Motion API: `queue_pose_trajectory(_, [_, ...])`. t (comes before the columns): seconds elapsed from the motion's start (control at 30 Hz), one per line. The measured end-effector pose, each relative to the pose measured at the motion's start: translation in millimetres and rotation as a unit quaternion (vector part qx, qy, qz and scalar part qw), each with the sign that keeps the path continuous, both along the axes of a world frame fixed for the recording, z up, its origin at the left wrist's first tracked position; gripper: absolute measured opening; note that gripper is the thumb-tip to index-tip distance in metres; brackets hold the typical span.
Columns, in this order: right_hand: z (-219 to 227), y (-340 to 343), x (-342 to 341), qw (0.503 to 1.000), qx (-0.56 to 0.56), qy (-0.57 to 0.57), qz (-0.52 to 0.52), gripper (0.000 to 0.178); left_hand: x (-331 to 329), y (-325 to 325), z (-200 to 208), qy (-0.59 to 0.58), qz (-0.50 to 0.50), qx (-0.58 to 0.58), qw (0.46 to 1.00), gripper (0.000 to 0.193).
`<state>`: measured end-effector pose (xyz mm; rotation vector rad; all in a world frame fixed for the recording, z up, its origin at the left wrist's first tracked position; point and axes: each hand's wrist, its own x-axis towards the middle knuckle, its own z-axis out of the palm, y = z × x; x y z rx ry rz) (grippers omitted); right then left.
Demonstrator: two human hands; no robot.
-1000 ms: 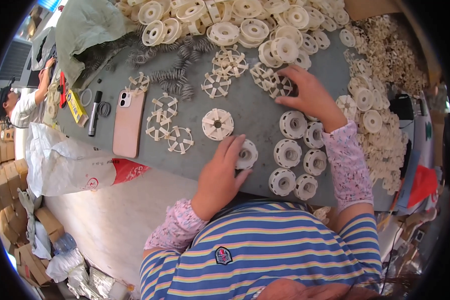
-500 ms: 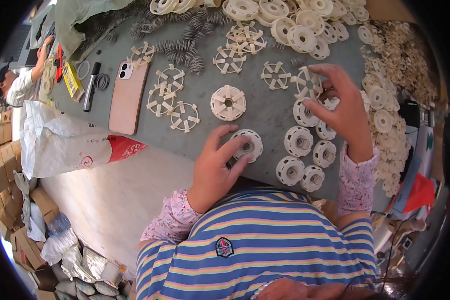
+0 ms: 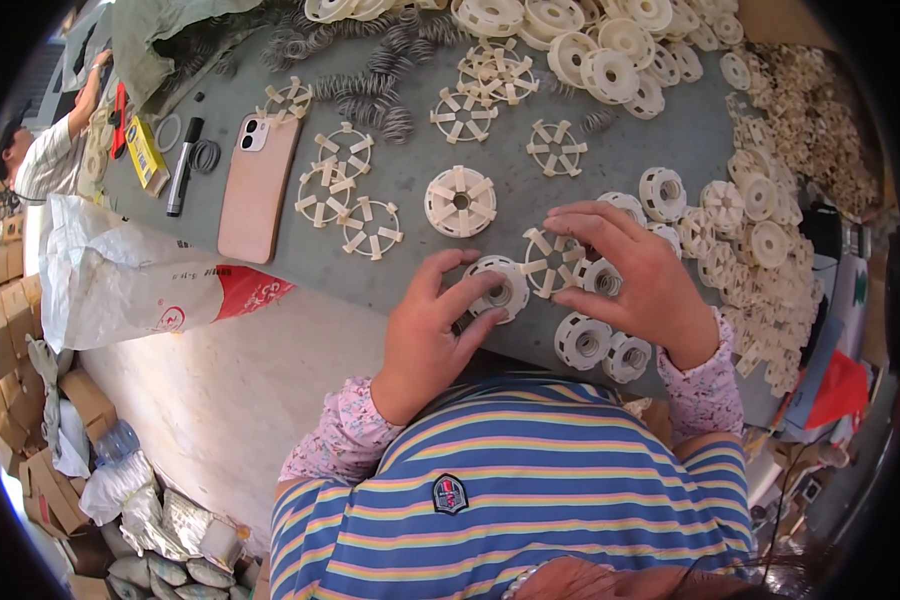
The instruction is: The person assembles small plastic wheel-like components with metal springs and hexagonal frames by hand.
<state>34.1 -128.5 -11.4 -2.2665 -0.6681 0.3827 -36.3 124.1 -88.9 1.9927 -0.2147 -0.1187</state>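
My left hand (image 3: 432, 335) is closed round a white round plastic housing (image 3: 499, 289) at the table's near edge; a metal spring shows in its middle. Between the thumb and fingers of my right hand (image 3: 635, 272) is a white spoked plastic ring (image 3: 551, 263) with small tabs, held just right of that housing. Under and around my right hand stand several similar housings with springs, such as one (image 3: 582, 341) near the edge; some are partly hidden by the hand. A housing with a spoked ring seated on it (image 3: 460, 201) lies farther off, in front of my left hand.
Loose spoked rings (image 3: 370, 228) lie left of centre beside a pink phone (image 3: 258, 190), a black marker (image 3: 184, 168) and a yellow box (image 3: 147, 158). Springs (image 3: 370, 95) and white discs (image 3: 610, 75) are heaped at the back. Small plastic parts (image 3: 760, 300) cover the right side. A co-worker's arm (image 3: 85, 105) shows far left.
My right hand has moved left and nearer with the spoked ring, from above the right-hand housings to beside the held housing. My left hand stays put.
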Motion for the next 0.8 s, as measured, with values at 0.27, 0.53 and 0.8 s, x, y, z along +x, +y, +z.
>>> queue_pose_trajectory(0.27, [-11,12,-9,0.999,-0.002,-0.007,0.049,0.061,-2,13,10,0.077,0.035,-0.057,0.995,0.061])
queue_pose_trajectory(0.53, [-11,20,-11,0.998,-0.032,-0.047,0.031,0.059,-2,8,9,0.028,0.05,-0.029,0.998,0.056])
queue_pose_trajectory(0.8, [-2,1,-9,0.999,-0.023,-0.016,-0.038,0.057,1,1,4,-0.023,0.017,0.014,1.0,0.041])
